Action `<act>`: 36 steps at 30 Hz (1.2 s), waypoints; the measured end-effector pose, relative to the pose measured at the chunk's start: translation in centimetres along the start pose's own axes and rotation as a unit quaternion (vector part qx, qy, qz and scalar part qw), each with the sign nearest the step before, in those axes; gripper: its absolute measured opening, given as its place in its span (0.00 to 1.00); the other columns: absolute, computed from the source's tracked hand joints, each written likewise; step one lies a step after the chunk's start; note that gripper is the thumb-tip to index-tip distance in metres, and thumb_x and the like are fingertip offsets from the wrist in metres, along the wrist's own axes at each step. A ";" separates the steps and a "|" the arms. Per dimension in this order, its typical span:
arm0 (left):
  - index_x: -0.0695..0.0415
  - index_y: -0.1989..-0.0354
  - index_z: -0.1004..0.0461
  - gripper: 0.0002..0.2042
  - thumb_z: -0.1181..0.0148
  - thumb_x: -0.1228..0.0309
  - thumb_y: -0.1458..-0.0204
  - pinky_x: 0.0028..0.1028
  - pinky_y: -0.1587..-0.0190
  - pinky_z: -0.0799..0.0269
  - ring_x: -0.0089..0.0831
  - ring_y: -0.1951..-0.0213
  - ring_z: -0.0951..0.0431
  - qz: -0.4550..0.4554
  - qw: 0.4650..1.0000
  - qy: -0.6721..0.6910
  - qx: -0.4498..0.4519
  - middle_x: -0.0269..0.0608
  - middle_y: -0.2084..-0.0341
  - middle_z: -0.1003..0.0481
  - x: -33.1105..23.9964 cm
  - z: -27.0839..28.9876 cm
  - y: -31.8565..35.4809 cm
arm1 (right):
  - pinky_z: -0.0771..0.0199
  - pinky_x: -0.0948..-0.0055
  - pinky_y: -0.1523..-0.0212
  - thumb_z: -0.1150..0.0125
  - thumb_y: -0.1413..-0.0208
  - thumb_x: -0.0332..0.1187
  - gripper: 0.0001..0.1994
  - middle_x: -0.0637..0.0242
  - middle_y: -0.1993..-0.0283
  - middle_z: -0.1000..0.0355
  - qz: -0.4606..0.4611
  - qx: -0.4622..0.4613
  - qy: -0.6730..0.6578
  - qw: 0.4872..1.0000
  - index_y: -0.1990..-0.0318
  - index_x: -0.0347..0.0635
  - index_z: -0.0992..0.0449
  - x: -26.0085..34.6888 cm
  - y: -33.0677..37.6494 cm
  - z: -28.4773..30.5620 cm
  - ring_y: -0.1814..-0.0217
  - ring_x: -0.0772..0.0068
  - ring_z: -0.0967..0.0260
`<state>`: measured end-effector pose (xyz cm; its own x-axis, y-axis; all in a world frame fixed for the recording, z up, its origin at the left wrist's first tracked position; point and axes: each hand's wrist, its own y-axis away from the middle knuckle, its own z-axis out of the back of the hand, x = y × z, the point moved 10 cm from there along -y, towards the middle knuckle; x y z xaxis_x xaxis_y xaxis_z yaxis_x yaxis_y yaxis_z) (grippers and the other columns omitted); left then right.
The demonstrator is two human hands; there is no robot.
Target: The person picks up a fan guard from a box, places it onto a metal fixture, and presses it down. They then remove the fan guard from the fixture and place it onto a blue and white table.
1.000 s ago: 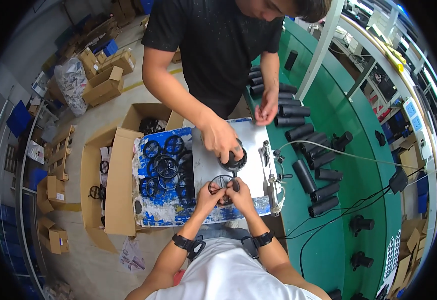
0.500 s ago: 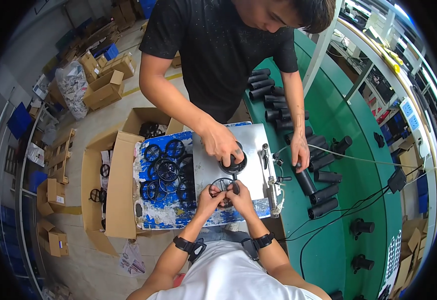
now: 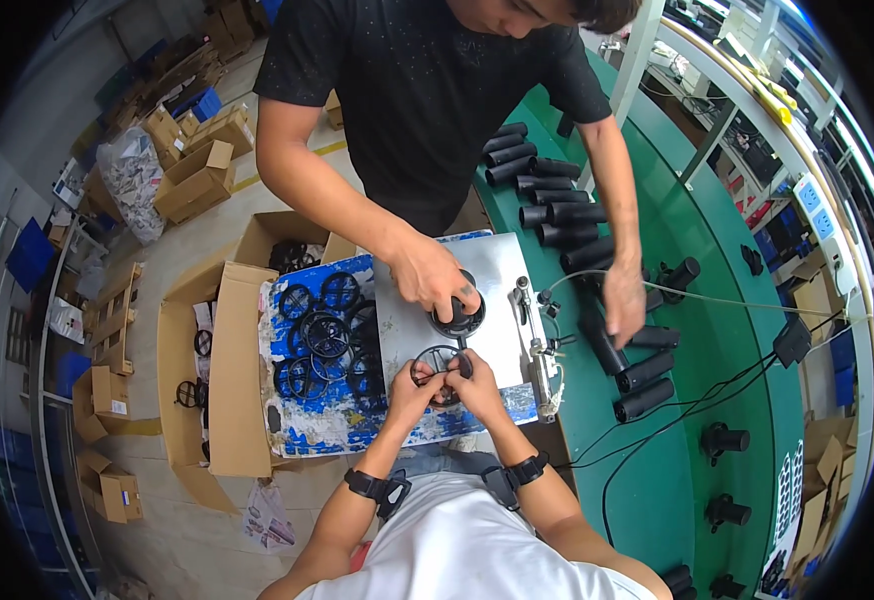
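Observation:
My left hand [image 3: 410,394] and my right hand [image 3: 476,387] meet at the near edge of a metal plate [image 3: 407,325]. Both close round a black spoked plastic ring [image 3: 423,356], thumbs and fingertips together at its near side. A co-worker's hand [image 3: 431,277] reaches down from across the plate onto a black round part [image 3: 466,326], just beyond my ring. The co-worker's other hand [image 3: 624,305], smeared by motion, is over a black tube [image 3: 602,342] on the green bench. Whether it touches that tube I cannot tell.
Several black spoked rings [image 3: 325,335] lie heaped on the blue, worn board [image 3: 307,425]. A metal clamp fixture [image 3: 539,345] borders the plate on the right. Black tubes and cables cover parts of the green bench [image 3: 647,480]. An open cardboard box [image 3: 237,370] stands left.
The co-worker's hand by the tubes has shifted to the right and blurred. My hands keep hold of the ring with little movement. The whole view has shifted slightly.

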<state>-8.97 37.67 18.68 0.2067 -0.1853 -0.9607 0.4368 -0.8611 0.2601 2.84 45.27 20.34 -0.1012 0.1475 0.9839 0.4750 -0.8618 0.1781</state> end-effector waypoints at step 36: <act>0.38 0.35 0.42 0.24 0.52 0.62 0.41 0.52 0.33 0.64 0.46 0.31 0.53 -0.291 0.786 -0.545 0.001 0.40 0.34 0.45 -6.2 -3.9 -10.4 | 0.37 0.59 0.45 0.45 0.45 0.35 0.16 0.61 0.49 0.32 0.254 -0.245 0.405 0.843 0.49 0.44 0.25 6.0 -5.4 4.0 0.45 0.54 0.39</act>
<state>-11.38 49.66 22.32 -0.9017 -0.0540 -0.4289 0.1778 -0.9506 -0.2543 3.11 52.75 25.35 -0.6513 -0.5111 0.5608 0.2399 -0.8399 -0.4869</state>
